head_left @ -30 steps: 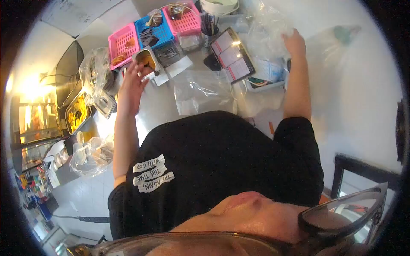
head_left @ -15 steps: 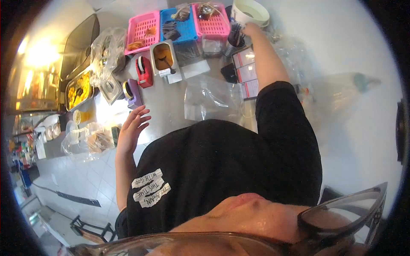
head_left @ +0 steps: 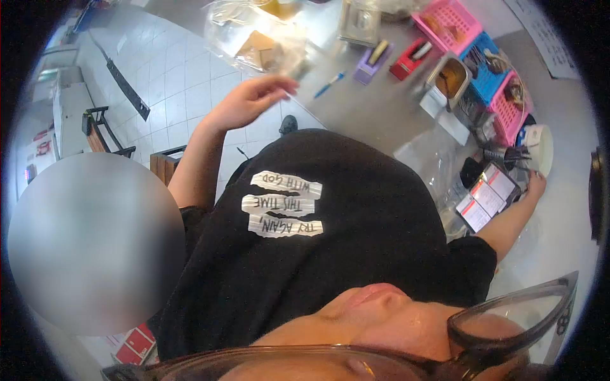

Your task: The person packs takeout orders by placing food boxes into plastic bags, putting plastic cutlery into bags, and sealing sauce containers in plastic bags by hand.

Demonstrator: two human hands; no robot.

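Observation:
My left hand (head_left: 257,101) hangs above the near edge of the metal table, fingers loosely bent and holding nothing. Close by are a clear plastic bag with a brown item (head_left: 257,51) and a blue pen (head_left: 330,84) lying on the table. At the far right my right hand (head_left: 537,184) is by a dark mesh pen cup (head_left: 505,154) and a white tub (head_left: 539,149). Its fingers are mostly hidden, so whether they grip anything does not show. A card with white and red panels (head_left: 488,197) lies beside that forearm.
Purple (head_left: 373,63) and red tape dispensers (head_left: 411,59) stand behind the pen. Pink (head_left: 448,25) and blue baskets (head_left: 483,63) line the back, near a metal pan of brown sauce (head_left: 448,79). Left of the table is a tiled floor (head_left: 184,76) with a stool (head_left: 165,166).
The view has swung left, so the table's things appear farther right. More floor and the blue pen have come into sight. My right hand is still by the pen cup and tub.

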